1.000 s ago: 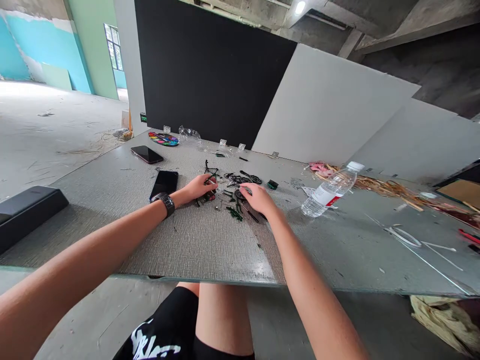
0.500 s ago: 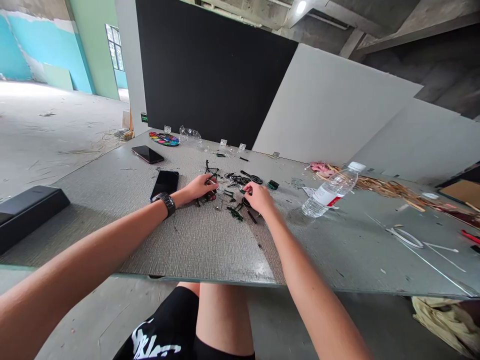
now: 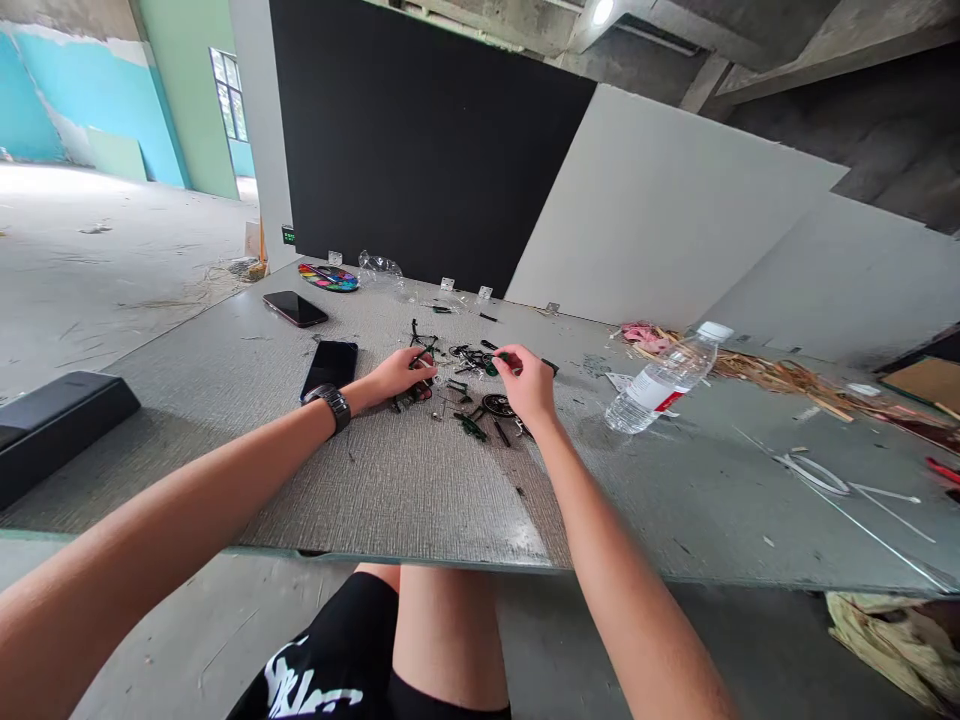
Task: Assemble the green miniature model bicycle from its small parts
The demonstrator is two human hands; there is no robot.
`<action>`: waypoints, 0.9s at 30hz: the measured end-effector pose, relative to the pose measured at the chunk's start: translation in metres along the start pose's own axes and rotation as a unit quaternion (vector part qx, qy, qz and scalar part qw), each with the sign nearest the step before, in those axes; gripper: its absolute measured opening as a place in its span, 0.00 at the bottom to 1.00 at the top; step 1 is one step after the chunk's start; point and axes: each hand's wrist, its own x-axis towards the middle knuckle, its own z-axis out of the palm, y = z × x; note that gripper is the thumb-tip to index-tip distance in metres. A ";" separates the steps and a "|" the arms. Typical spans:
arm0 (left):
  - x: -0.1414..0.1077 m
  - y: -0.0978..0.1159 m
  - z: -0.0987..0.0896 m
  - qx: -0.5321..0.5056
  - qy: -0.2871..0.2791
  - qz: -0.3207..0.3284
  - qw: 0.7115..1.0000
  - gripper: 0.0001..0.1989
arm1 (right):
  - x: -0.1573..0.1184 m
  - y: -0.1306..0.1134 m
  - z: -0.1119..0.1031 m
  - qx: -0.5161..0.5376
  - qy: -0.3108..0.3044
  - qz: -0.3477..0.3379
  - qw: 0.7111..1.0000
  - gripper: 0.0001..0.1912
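Note:
My left hand [image 3: 403, 374], with a black watch [image 3: 331, 408] on its wrist, is closed around a small dark part whose kind I cannot make out. My right hand [image 3: 529, 386] pinches a small dark green piece [image 3: 490, 366] between thumb and fingertips, just above the scattered parts. Below it lies a small black spoked wheel [image 3: 496, 404]. Dark green parts [image 3: 470, 427] rest on the table between the hands, nearer to me. Thin black parts [image 3: 466, 353] lie farther back, and a black branching piece [image 3: 415, 331] stands behind my left hand.
Two phones [image 3: 295, 308] and a black box [image 3: 64, 430] are on the left of the table [image 3: 322, 510]. A paint palette [image 3: 328, 278] and clear plastic [image 3: 381, 266] sit at the back. On the right are a water bottle [image 3: 663, 385] and white cable ties [image 3: 814, 474].
My right hand has moved slightly back and to the right, lifting a green piece into clearer view and uncovering the wheel. My left hand has stayed in place.

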 end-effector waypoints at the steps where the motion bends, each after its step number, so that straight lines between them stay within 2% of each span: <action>1: -0.001 0.001 0.000 0.007 0.001 -0.001 1.000 0.05 | 0.000 0.000 0.000 0.022 0.013 0.006 1.000 0.11; 4: -0.001 0.002 0.000 0.006 0.005 -0.003 1.000 0.06 | -0.001 -0.002 0.002 0.038 0.025 0.003 0.999 0.12; 7: 0.000 -0.002 0.000 -0.004 0.000 0.004 1.000 0.07 | -0.004 -0.006 0.006 0.045 -0.008 0.005 0.999 0.13; 10: 0.002 -0.005 -0.001 -0.001 -0.004 0.010 1.000 0.07 | -0.006 -0.012 0.011 0.109 -0.052 0.022 0.992 0.14; 13: 0.002 -0.006 -0.002 0.013 0.002 0.016 1.000 0.08 | -0.008 -0.021 0.015 0.171 -0.079 0.010 0.982 0.13; 18: 0.002 -0.003 -0.002 0.061 0.016 0.033 0.997 0.06 | -0.012 -0.035 0.019 0.230 -0.118 0.013 0.966 0.12; 21: 0.003 -0.005 -0.001 0.040 0.014 0.038 0.998 0.04 | -0.013 -0.039 0.022 0.246 -0.148 0.022 0.958 0.13; 27: 0.005 -0.008 -0.002 0.026 -0.003 0.035 0.999 0.06 | -0.016 -0.035 0.027 0.241 -0.187 0.038 0.952 0.15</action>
